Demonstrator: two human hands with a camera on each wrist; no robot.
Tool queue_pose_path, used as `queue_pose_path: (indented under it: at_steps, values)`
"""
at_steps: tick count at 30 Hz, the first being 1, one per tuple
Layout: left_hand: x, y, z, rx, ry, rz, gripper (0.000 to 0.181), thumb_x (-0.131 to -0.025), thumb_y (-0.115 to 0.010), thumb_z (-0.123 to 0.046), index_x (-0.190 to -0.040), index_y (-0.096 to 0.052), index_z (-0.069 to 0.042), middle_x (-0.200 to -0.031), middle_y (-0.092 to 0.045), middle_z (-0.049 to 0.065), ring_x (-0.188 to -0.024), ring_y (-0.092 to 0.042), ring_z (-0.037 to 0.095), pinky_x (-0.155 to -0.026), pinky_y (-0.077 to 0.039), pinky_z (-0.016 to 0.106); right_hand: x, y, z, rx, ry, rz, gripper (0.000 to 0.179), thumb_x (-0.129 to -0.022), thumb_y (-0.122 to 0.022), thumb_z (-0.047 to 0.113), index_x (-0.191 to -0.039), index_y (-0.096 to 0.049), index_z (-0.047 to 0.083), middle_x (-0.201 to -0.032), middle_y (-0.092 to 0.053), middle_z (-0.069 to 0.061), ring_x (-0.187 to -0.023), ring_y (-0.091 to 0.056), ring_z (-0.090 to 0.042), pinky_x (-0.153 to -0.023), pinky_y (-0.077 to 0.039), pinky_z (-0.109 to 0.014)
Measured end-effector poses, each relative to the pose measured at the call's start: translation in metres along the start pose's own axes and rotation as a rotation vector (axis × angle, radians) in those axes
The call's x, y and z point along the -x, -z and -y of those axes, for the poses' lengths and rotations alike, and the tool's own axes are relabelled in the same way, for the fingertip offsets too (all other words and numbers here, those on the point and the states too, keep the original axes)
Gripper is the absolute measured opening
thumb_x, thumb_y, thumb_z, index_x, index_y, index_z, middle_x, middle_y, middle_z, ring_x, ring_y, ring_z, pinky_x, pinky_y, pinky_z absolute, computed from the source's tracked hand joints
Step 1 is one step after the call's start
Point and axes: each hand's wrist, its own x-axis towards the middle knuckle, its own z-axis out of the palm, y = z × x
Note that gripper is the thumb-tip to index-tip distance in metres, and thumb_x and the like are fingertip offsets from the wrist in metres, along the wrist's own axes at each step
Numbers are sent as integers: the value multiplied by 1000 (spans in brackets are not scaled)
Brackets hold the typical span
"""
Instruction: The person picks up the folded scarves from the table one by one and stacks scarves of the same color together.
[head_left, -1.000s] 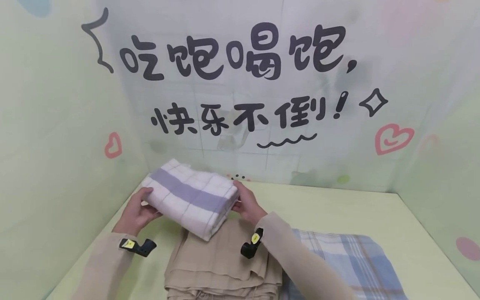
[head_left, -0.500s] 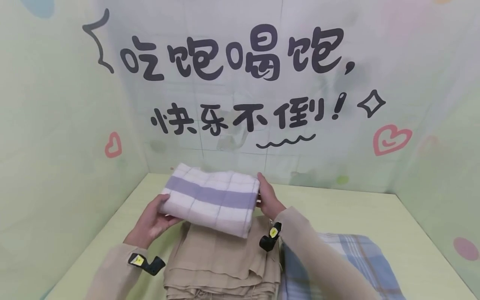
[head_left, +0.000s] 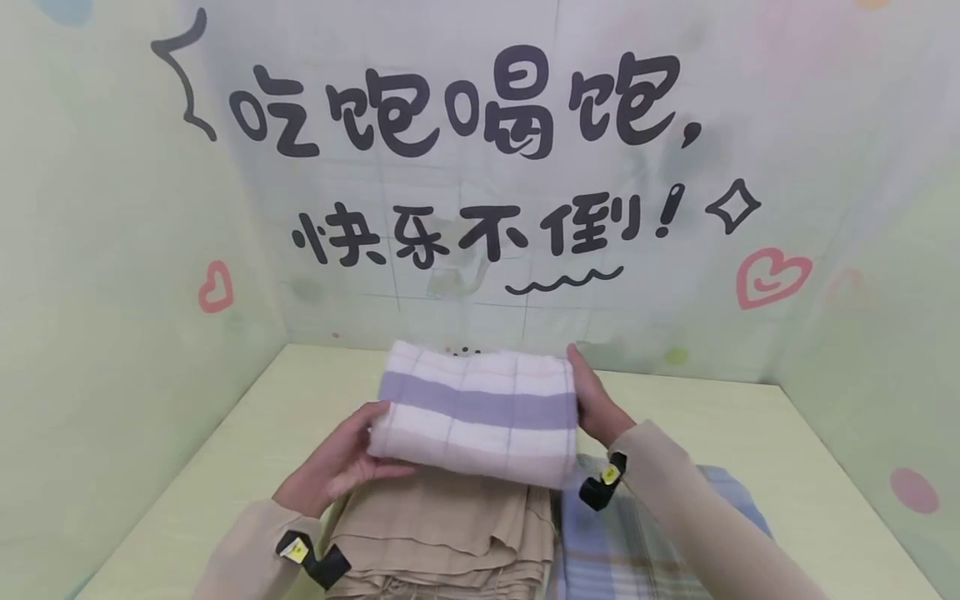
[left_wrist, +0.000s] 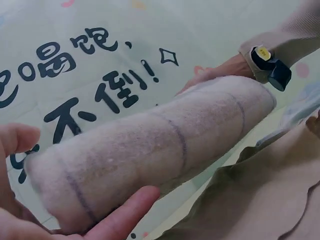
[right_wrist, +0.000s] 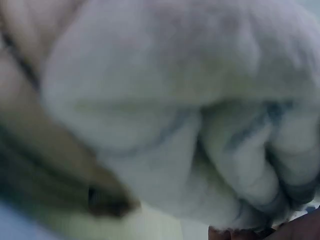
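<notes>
A folded white towel (head_left: 472, 417) with a purple stripe and thin check lines is held up between both hands in the head view. My left hand (head_left: 337, 457) grips its left end, thumb on the upper side and fingers beneath. At the right end my right hand (head_left: 597, 406) holds on, its fingers partly hidden behind the cloth. Under and in front of the towel lies a folded stack of tan fabric (head_left: 435, 521). The right wrist view is blurred and mostly filled by the towel's layered folds (right_wrist: 210, 145).
To the right of the tan stack lies a blue-and-white plaid cloth (head_left: 607, 542), partly covered by the right forearm. All rests on a pale yellow-green table (head_left: 255, 433). Printed walls (head_left: 480, 167) with lettering enclose the back and both sides.
Both hands have carried the towel to the right, over the tan stack's right part and near the plaid cloth. The towel has turned from slanted to nearly level.
</notes>
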Motion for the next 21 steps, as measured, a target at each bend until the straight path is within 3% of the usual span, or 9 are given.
queue_pose_path:
  at_steps: [3,8,11,13,15,18,21]
  values:
    - [-3,-19,4,-16,34,70,52,-102,-33,-41,-140,-18,-10,-121,-38,17,-101,-60,28,-86,-53,48,12,25,1,9,6,12,67,-97,-17,61,-114,-50,6,-93,-56,3,-90,-53,-10,-89,-38,-28]
    - [-12,-46,13,-78,54,163,58,-100,-43,-35,-141,-24,3,-118,-49,21,-99,-64,30,-83,-55,44,33,65,4,5,-41,37,71,-90,-16,74,-103,-51,13,-89,-56,5,-86,-54,-10,-85,-42,-28]
    - [-17,-65,27,-113,68,222,60,-98,-47,-32,-140,-27,7,-117,-55,22,-100,-64,31,-83,-55,46,43,90,3,68,-105,5,75,-85,-23,79,-108,-48,13,-93,-55,3,-85,-55,-11,-81,-45,-29]
    - [-19,-81,41,-109,91,246,57,-97,-48,-29,-137,-31,8,-112,-58,21,-97,-65,31,-82,-55,48,52,106,1,152,-147,-28,81,-85,-27,79,-123,-44,9,-106,-54,-4,-93,-55,-15,-83,-46,-31]
    - [-20,-98,56,-97,114,251,52,-95,-48,-25,-133,-33,7,-104,-60,17,-90,-66,28,-79,-56,48,60,123,-1,257,-176,-55,89,-86,-29,77,-139,-33,6,-125,-47,-13,-107,-51,-21,-88,-44,-35]
    - [-25,-123,76,-75,145,230,48,-92,-49,-23,-129,-33,3,-96,-61,14,-82,-67,25,-75,-56,48,73,148,-4,378,-186,-94,93,-90,-31,72,-147,-22,-1,-142,-33,-25,-119,-45,-29,-92,-43,-38]
    - [-32,-147,88,-74,168,205,50,-90,-51,-23,-130,-32,0,-96,-61,15,-81,-67,25,-73,-57,47,85,175,-7,459,-178,-116,87,-93,-31,66,-144,-27,-5,-140,-37,-26,-113,-51,-25,-87,-46,-35]
